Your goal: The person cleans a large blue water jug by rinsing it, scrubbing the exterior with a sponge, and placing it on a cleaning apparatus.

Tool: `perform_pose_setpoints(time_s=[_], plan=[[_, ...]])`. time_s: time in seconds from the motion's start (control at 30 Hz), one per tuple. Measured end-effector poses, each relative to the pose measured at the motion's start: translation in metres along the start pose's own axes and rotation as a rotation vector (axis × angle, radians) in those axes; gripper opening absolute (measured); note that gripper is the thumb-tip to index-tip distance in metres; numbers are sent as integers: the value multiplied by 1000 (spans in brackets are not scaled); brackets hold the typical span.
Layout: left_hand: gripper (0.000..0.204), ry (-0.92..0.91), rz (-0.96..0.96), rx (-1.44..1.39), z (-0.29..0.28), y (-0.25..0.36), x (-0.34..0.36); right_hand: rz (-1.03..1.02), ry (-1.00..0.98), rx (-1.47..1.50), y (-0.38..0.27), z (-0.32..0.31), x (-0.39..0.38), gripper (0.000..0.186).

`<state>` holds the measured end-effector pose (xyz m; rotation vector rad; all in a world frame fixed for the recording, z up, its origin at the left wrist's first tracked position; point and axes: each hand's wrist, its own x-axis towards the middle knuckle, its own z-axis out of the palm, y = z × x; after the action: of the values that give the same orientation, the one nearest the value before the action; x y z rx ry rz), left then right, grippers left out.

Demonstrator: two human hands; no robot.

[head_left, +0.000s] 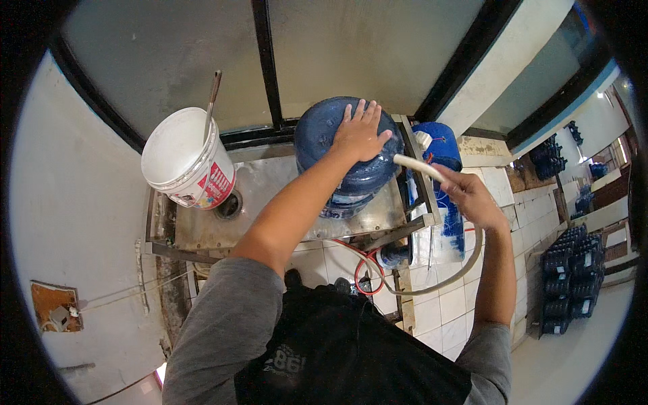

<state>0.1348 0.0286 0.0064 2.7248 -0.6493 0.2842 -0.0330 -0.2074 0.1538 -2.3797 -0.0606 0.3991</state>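
A large blue water jug (320, 135) stands on a metal-topped table (263, 196), its broad round end facing up and its surface wet. My left hand (363, 131) lies flat on top of the jug with the fingers spread. At the jug's right side, my right hand (469, 196) is wrapped round a pale hose (418, 165). The hose's end points at the jug's upper side; from my hand the rest loops down toward the floor. Whether water flows from it I cannot tell.
A white bucket (177, 155) with a handled tool (213, 101) stands left on the table, beside a drain hole (229, 204). Right of the table is a blue drum (439, 145). Stacked blue jugs (572, 277) stand far right. Framed glass panels (371, 54) rise behind.
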Motion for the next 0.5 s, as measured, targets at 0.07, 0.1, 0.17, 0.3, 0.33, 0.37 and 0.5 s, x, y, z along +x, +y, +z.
perform_pose_setpoints(time_s=[0.07,0.1,0.17,0.3,0.33,0.37,0.5], plan=[[73,-9,55,18,5,-13,-1,55,-66,7,-2,6,-4,43],[69,-34,94,11,-2,-13,-3,25,-13,1,6,9,-5,43],[68,-49,224,-62,-4,-18,-6,-56,37,18,28,5,0,43],[64,-71,308,-85,-19,-16,-18,-139,35,62,34,11,-6,42],[64,-66,331,-92,-18,-18,-20,-213,45,75,36,14,-6,42],[63,-61,354,-99,-17,-21,-20,-154,58,44,33,10,-3,42],[64,-75,371,-108,-7,-18,-16,-166,9,79,44,0,3,42]])
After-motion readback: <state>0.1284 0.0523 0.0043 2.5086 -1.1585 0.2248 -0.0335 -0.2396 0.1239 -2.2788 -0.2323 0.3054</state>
